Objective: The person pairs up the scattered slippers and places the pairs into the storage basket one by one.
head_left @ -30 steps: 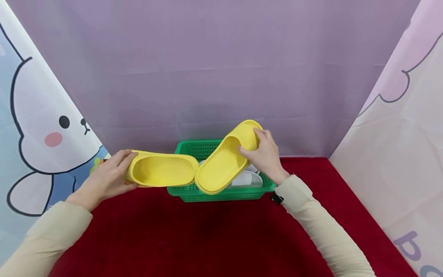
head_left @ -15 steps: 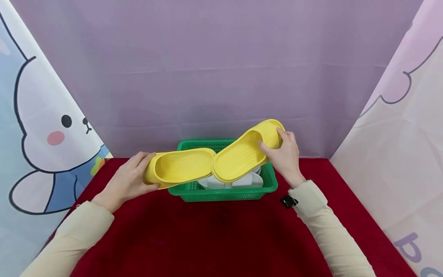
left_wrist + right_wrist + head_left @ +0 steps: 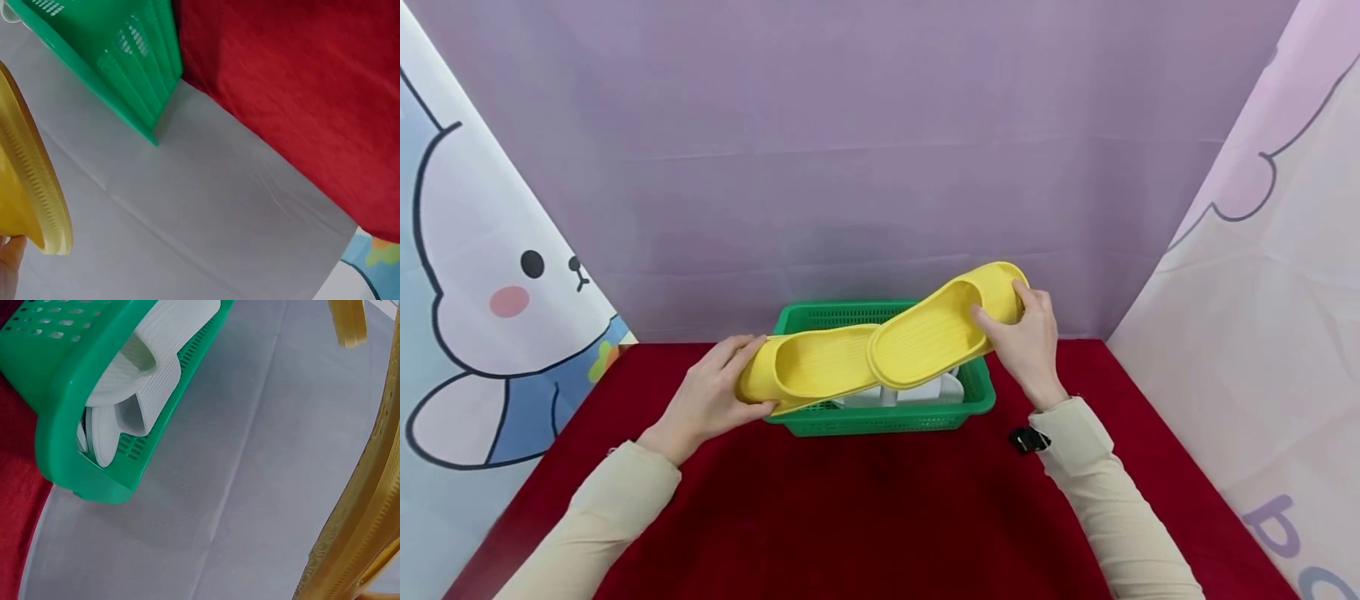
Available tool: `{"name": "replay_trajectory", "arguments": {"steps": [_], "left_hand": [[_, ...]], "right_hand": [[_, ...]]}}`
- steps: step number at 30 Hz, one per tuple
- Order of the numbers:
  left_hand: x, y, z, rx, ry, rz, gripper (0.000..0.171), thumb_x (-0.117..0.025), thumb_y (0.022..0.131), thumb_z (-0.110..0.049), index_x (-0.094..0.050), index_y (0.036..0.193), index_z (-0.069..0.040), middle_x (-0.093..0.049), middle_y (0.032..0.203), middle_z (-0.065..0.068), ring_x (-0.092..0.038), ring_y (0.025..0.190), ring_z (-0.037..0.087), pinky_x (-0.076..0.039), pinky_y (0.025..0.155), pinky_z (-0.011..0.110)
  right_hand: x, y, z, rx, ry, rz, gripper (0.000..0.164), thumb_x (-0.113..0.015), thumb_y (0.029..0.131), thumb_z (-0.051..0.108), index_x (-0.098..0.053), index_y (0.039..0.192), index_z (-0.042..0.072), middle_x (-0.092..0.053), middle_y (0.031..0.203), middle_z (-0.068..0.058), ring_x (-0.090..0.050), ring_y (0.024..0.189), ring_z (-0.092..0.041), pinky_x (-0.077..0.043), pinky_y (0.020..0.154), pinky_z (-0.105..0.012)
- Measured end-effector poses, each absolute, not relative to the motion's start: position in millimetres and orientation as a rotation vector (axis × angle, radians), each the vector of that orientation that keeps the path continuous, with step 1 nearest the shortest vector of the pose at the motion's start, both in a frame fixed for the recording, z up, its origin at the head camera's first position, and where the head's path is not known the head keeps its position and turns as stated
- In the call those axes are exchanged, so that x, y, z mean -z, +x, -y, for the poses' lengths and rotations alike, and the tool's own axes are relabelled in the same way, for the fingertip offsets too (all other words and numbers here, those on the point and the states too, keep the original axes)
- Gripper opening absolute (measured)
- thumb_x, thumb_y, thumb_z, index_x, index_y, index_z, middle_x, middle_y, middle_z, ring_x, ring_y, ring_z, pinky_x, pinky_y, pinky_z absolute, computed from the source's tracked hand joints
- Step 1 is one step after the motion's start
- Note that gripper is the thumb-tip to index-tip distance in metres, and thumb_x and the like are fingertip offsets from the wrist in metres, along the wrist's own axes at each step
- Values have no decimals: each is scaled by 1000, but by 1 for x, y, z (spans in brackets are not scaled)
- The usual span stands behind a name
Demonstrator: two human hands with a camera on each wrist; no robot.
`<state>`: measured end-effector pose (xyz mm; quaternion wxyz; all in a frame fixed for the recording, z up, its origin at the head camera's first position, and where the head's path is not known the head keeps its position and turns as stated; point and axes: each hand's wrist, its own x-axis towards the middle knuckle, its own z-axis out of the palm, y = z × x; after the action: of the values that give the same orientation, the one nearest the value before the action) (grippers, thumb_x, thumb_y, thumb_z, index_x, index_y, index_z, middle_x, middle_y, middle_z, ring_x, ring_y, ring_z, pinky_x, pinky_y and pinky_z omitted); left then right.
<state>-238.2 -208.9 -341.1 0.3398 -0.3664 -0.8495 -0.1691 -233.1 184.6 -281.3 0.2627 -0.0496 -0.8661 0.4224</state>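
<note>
Two yellow slippers are held up over a green basket in the head view. My left hand (image 3: 709, 398) grips the left slipper (image 3: 835, 360) by its toe end, thumb below and fingers on top. With my right hand (image 3: 1026, 342) I pinch the strap of the right slipper (image 3: 925, 337), thumb inside the foot opening. The heel of the right slipper overlaps the heel of the left one. Part of the left slipper (image 3: 31, 181) shows at the edge of the left wrist view. White slippers (image 3: 147, 369) lie inside the green basket (image 3: 59, 419).
The basket stands on a red cloth (image 3: 850, 508) at the back of the table. A purple-grey curtain (image 3: 880, 167) hangs right behind it. Printed panels (image 3: 1262, 333) flank the table, one with a cartoon rabbit (image 3: 490, 283). A black wrist device (image 3: 1028, 440) sits by the right cuff.
Both hands and slippers have moved to the right. The right slipper has tilted closer to level, and its heel now overlaps the left slipper's heel more. The basket stays in place.
</note>
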Motion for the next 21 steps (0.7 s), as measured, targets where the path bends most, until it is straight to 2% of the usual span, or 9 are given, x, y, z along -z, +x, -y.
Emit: {"name": "replay_trajectory", "arguments": {"steps": [11,21], "left_hand": [[344,-241,190,482,-966,2163,84,-84,54,-32,-52,125,0,-54,113,14,-54,99,28,-52,79,44],[344,-243,171,477,-965,2150,82,-81,55,-36,-52,124,-3,-54,113,14,-53,99,29,-51,79,44]], "right_hand": [[289,-234,-184,-1152,-192,2278,79,-68,75,44,-41,136,2,-44,120,-18,-47,101,-31,-41,90,-40],[304,-235,-171,-1122,-230,2179,85,-71,71,45,-39,138,5,-40,115,-14,-48,101,-29,-42,89,-39]]}}
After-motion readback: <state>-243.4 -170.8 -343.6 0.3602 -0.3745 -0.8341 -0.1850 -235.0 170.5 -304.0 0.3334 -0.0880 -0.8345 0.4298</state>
